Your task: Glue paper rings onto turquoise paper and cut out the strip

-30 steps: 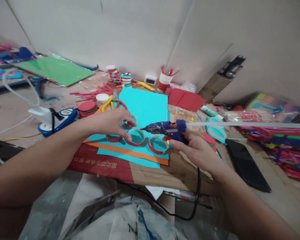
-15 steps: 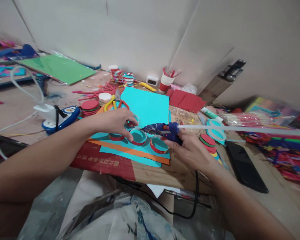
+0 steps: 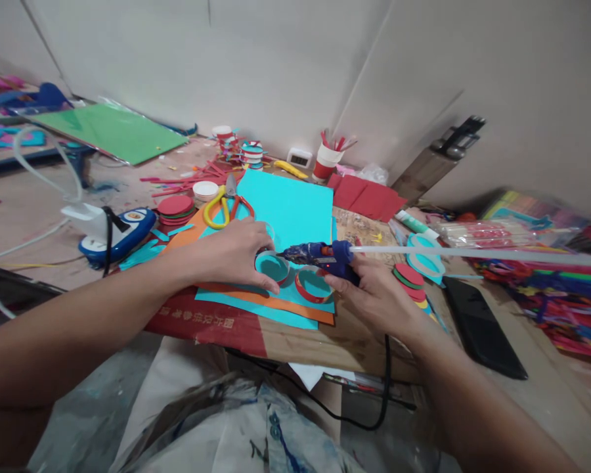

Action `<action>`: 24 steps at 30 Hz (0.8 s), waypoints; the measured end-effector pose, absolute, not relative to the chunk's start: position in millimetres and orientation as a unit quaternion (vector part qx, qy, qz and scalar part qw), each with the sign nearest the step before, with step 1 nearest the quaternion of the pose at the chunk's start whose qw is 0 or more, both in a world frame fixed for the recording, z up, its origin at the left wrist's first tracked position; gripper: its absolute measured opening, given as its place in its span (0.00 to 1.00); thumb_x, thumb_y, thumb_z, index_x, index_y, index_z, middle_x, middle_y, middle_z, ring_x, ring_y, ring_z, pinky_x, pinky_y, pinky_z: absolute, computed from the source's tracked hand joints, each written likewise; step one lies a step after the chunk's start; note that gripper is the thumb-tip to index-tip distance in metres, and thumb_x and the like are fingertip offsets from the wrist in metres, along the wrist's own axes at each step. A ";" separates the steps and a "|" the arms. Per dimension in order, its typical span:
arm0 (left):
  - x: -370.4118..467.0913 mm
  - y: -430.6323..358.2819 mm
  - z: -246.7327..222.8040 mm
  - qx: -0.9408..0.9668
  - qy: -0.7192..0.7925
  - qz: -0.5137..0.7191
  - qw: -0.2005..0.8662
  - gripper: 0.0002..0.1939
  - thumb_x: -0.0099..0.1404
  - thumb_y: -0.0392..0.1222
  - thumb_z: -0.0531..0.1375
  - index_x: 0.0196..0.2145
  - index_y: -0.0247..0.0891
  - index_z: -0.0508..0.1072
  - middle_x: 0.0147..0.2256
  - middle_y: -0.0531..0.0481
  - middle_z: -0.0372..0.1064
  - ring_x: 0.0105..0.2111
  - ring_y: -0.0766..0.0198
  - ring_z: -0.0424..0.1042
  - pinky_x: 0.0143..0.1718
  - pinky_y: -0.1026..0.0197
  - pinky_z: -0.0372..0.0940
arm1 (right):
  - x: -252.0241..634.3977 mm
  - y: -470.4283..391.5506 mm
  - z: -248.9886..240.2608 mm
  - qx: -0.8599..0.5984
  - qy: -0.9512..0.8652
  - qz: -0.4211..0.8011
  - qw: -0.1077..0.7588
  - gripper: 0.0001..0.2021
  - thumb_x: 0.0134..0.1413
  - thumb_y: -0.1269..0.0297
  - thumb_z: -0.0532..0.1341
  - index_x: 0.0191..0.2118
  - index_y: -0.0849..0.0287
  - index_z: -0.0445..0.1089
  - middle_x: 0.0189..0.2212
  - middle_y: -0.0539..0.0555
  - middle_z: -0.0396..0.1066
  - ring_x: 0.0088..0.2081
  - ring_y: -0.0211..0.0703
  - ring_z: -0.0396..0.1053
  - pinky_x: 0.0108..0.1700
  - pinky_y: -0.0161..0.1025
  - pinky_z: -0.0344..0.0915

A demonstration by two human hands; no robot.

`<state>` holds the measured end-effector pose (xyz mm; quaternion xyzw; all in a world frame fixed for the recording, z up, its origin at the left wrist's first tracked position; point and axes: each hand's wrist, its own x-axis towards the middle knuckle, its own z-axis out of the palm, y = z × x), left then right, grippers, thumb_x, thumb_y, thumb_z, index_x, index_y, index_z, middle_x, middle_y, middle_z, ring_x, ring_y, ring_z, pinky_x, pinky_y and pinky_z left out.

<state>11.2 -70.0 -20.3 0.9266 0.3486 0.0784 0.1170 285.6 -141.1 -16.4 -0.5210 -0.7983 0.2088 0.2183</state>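
Note:
My right hand (image 3: 369,289) is wrapped round a blue hot glue gun (image 3: 325,255), and a long white glue stick (image 3: 453,252) sticks out of its back. The nozzle points left, at the rim of a paper ring (image 3: 274,268) with a red outer side. My left hand (image 3: 239,255) curls round the left side of that ring, thumb at the front and fingers behind. Just to the right, a second paper ring (image 3: 314,285) lies on the light-blue sheets (image 3: 288,203). Below the left hand runs an orange strip (image 3: 285,305).
Scissors (image 3: 226,207) and stacked red discs (image 3: 176,207) lie left of the sheets. A blue power strip (image 3: 121,236) with a white plug sits further left. At the back stand a cup of red sticks (image 3: 328,161) and a small clock (image 3: 299,157). A black phone (image 3: 485,327) lies right.
My left hand has come down and closed round the middle ring, its thumb now along the front. It covers the ring to the left. The glue gun has barely moved.

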 end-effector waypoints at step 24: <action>3.7 -68.4 -19.5 0.936 0.318 0.070 0.132 0.28 0.55 0.61 0.71 0.47 0.39 0.79 0.44 0.43 0.75 0.47 0.51 0.72 0.47 0.56 0.64 | 279.8 -141.6 -8.6 -0.495 -0.815 0.207 0.221 0.12 0.64 0.55 0.60 0.41 0.58 0.76 0.36 0.58 0.76 0.38 0.52 0.73 0.44 0.47 0.71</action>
